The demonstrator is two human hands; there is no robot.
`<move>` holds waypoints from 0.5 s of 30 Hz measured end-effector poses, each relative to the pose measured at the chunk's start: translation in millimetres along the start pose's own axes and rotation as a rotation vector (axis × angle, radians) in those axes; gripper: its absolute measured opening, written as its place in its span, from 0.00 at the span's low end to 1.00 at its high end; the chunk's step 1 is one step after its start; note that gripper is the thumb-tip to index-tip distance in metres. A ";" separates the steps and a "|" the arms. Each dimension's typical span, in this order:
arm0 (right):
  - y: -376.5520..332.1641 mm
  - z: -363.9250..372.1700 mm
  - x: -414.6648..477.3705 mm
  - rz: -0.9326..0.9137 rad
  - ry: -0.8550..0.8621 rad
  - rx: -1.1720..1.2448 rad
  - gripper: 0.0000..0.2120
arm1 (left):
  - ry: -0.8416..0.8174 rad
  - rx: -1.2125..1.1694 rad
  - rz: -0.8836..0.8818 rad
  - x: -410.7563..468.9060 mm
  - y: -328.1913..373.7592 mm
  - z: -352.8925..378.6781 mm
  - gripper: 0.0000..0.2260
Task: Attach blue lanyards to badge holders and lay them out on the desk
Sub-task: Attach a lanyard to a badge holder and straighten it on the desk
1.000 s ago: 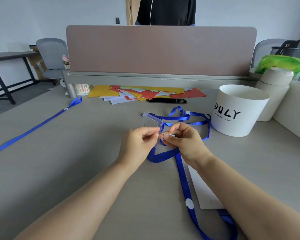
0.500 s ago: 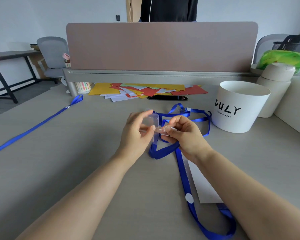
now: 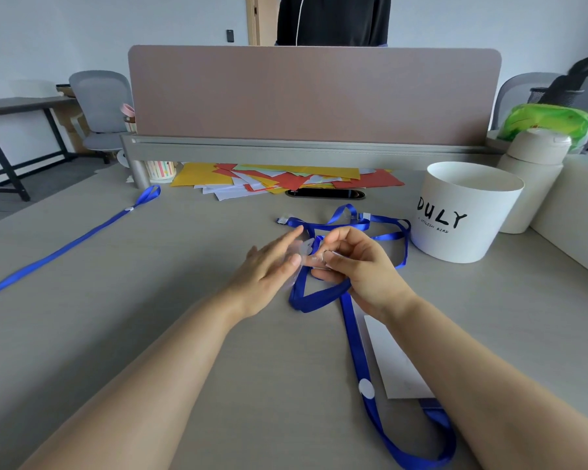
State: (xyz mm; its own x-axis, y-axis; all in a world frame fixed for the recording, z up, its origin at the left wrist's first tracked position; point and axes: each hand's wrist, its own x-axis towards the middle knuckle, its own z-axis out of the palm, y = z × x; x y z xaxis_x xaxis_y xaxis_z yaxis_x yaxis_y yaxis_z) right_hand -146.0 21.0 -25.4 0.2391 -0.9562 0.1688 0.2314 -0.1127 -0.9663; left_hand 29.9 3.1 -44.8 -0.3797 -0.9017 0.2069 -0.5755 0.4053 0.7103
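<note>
A clear plastic badge holder [image 3: 304, 252] is held upright between my two hands at the desk's middle. My left hand [image 3: 269, 266] presses it from the left with thumb and flat, spread fingers. My right hand [image 3: 357, 266] pinches the metal clip of a blue lanyard [image 3: 357, 354] against the holder's top. That lanyard runs down the desk toward me and loops at the bottom right. More blue lanyards [image 3: 370, 228] lie tangled just behind my hands. Another blue lanyard [image 3: 68, 245] lies stretched out straight at the left.
A white bucket [image 3: 455, 218] marked DULY stands at the right, with a cream flask [image 3: 530, 171] behind it. Coloured paper sheets [image 3: 279, 179] lie under the pink divider [image 3: 313, 93]. A white card [image 3: 394, 361] rests by my right forearm. A person in black stands behind the divider.
The badge holder has turned from tilted leftward to upright between my hands. My left fingers have spread flat against it. My right hand still pinches the clip.
</note>
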 end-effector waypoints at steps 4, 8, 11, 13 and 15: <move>-0.2 -0.7 1.2 0.015 0.014 0.016 0.10 | 0.162 -0.025 0.000 0.2 1.4 0.0 0.25; -0.5 -0.4 0.5 0.013 0.045 -0.049 0.08 | 0.290 0.106 0.041 0.5 0.2 -2.3 0.18; 0.4 0.8 -0.8 -0.013 0.116 -0.267 0.06 | 0.347 0.117 0.106 -0.9 -0.1 -4.8 0.17; 0.5 0.3 -0.4 -0.034 0.181 -0.322 0.05 | 0.378 0.023 0.086 -0.2 3.2 -5.1 0.20; -2.5 -0.4 0.3 -0.062 0.221 -0.273 0.07 | 0.396 -0.081 -0.032 1.6 6.0 -6.5 0.24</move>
State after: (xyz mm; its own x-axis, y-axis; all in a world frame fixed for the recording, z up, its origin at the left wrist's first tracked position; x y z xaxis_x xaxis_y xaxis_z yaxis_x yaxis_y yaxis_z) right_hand -146.9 20.9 -22.9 0.0159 -0.9773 0.2112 -0.0282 -0.2116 -0.9769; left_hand 30.5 3.1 -35.8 -0.0450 -0.9083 0.4158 -0.5174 0.3773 0.7681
